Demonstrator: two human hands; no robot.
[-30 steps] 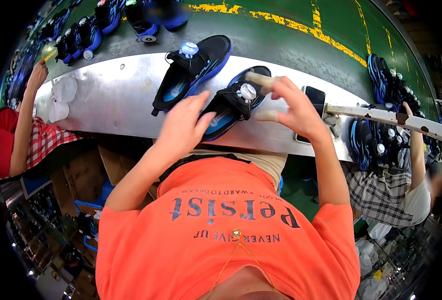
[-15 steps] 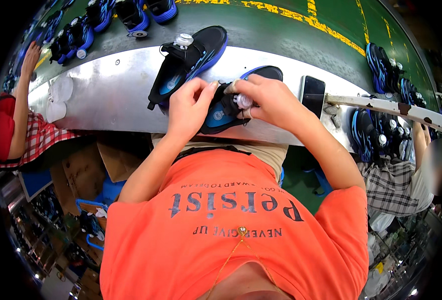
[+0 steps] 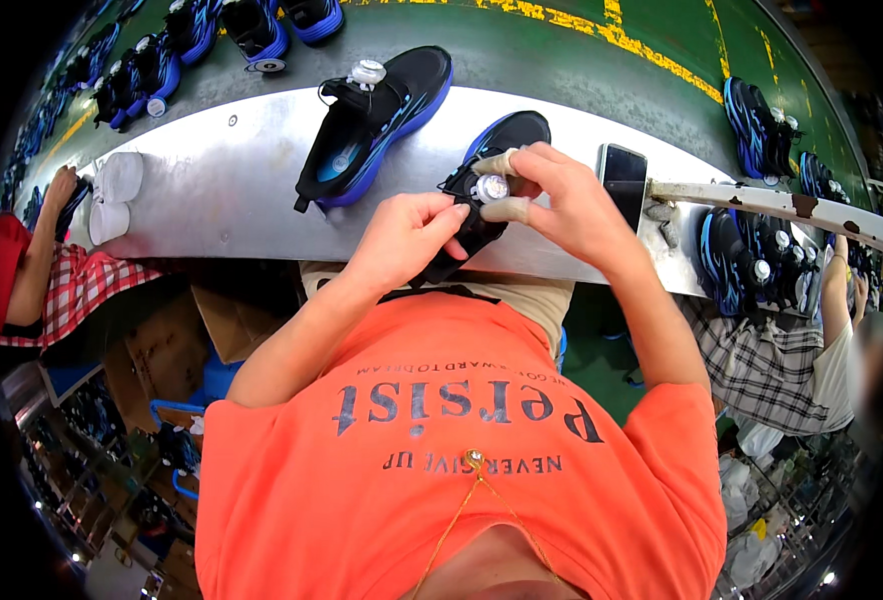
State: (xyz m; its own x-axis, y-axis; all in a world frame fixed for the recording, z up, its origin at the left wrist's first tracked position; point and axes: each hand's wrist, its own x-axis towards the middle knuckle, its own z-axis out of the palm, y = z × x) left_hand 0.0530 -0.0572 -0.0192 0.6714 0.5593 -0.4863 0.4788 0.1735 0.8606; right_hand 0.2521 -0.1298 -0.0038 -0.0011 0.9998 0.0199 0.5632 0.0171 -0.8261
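- Black-and-blue shoe (image 3: 377, 125) with white dial, lying on the metal shelf (image 3: 212, 190), upper centre.
- Dark phone (image 3: 624, 175), upper right of centre, on the shelf.
- Two white cups (image 3: 112, 195), left end of shelf.
- Rows of matching shoes (image 3: 142, 60) on the green belt (image 3: 562, 70), top.
- Co-workers: red-checked sleeve (image 3: 72, 290) at left, grey-checked shirt (image 3: 762, 365) at right.

I have only 1 view, from the camera on my head, looking steeply down over my orange printed shirt (image 3: 462, 470) at my left hand (image 3: 407, 235) and right hand (image 3: 562, 205), close up. Its fisheye lens bends the long grey metal workbench (image 3: 212, 180) toward the rim.
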